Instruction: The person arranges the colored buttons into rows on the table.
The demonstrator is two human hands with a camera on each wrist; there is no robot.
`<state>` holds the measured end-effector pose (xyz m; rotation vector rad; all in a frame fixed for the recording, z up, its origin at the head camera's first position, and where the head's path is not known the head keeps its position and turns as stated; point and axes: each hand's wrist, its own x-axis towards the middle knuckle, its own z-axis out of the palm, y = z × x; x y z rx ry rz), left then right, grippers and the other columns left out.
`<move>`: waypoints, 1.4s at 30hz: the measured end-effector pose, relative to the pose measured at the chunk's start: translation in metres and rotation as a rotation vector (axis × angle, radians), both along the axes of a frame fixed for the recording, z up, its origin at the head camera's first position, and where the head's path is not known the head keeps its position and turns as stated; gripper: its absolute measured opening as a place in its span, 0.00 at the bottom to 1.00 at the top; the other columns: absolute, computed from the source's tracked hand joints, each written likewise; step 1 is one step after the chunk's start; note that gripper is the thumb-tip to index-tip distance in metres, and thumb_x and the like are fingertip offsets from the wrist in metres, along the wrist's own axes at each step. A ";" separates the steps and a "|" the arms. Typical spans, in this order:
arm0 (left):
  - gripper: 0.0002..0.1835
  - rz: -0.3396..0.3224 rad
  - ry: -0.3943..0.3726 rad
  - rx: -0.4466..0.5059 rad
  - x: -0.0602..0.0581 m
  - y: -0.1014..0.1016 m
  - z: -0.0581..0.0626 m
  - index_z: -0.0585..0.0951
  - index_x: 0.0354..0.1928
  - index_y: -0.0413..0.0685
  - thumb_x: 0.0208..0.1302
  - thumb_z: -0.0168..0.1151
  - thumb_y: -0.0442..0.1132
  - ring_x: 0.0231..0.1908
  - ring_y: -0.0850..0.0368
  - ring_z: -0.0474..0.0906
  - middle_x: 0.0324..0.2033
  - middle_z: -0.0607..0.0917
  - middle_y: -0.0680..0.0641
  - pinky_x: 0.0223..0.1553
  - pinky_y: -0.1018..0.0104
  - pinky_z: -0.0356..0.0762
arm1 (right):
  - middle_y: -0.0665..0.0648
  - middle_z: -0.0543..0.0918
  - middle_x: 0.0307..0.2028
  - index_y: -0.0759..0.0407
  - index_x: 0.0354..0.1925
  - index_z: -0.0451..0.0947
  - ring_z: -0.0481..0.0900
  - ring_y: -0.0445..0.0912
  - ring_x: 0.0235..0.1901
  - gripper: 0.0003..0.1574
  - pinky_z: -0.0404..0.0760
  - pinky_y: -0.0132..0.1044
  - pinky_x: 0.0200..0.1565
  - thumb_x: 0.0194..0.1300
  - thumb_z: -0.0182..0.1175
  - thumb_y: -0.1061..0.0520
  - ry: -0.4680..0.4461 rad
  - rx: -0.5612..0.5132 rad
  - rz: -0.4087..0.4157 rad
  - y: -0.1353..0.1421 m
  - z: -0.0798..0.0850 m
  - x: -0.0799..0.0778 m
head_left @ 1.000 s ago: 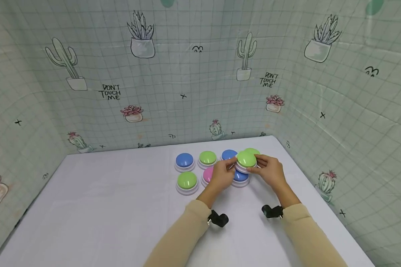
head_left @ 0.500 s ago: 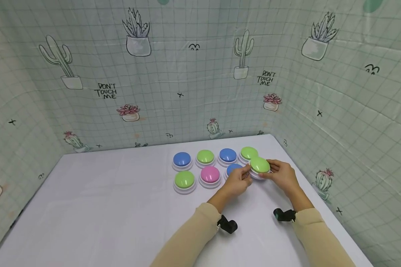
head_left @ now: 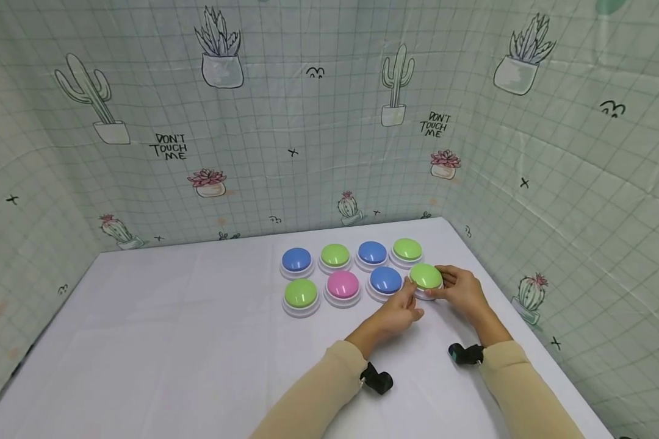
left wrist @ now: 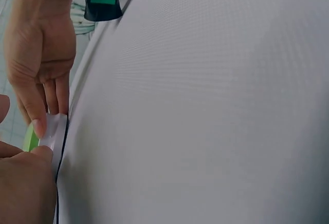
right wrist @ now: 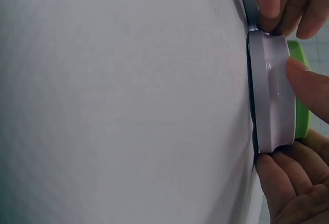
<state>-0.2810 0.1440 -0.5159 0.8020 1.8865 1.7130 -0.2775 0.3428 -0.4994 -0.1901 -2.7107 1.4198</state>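
A push button with a green dome (head_left: 425,276) and a pale round base sits at the near right end of a group of similar buttons. My right hand (head_left: 464,292) holds it from the right, with the thumb on the near side and the fingers round the far side. At its left edge, the straight fingers of my left hand (head_left: 395,312) touch the base (right wrist: 275,90), and the left thumb stands apart from them. In the right wrist view the base lies flat along the tabletop. A blue button (head_left: 385,279) is just left of it, partly behind the left fingers.
Behind is a row of blue and green buttons, including a green button (head_left: 407,249) and a blue button (head_left: 372,252). A pink button (head_left: 343,285) and another green button (head_left: 300,294) continue the near row leftward. Patterned cloth (head_left: 285,122) encloses the white table (head_left: 170,341).
Both hands carried the green button right and nearer, from over the blue one down to the table at the row's end. The left fingers then loosened, while the right hand kept its hold.
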 end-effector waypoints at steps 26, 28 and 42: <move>0.46 -0.053 -0.076 -0.068 0.002 -0.017 -0.004 0.44 0.84 0.42 0.74 0.60 0.33 0.81 0.52 0.47 0.84 0.32 0.47 0.79 0.64 0.49 | 0.73 0.70 0.69 0.70 0.72 0.68 0.58 0.71 0.75 0.49 0.59 0.69 0.73 0.60 0.79 0.56 -0.152 0.136 -0.002 -0.005 0.017 -0.011; 0.46 -0.056 -0.070 -0.071 0.003 -0.017 -0.005 0.44 0.84 0.42 0.74 0.60 0.33 0.81 0.51 0.47 0.84 0.33 0.47 0.79 0.63 0.49 | 0.73 0.69 0.69 0.71 0.72 0.67 0.58 0.71 0.75 0.49 0.59 0.70 0.73 0.60 0.79 0.57 -0.153 0.136 -0.005 -0.005 0.016 -0.009; 0.46 0.004 -0.053 -0.105 0.006 -0.016 -0.005 0.49 0.84 0.43 0.73 0.65 0.37 0.80 0.56 0.50 0.85 0.39 0.49 0.78 0.66 0.53 | 0.74 0.66 0.72 0.71 0.75 0.62 0.55 0.72 0.76 0.53 0.56 0.71 0.74 0.63 0.78 0.54 -0.192 0.126 -0.018 -0.005 0.013 -0.008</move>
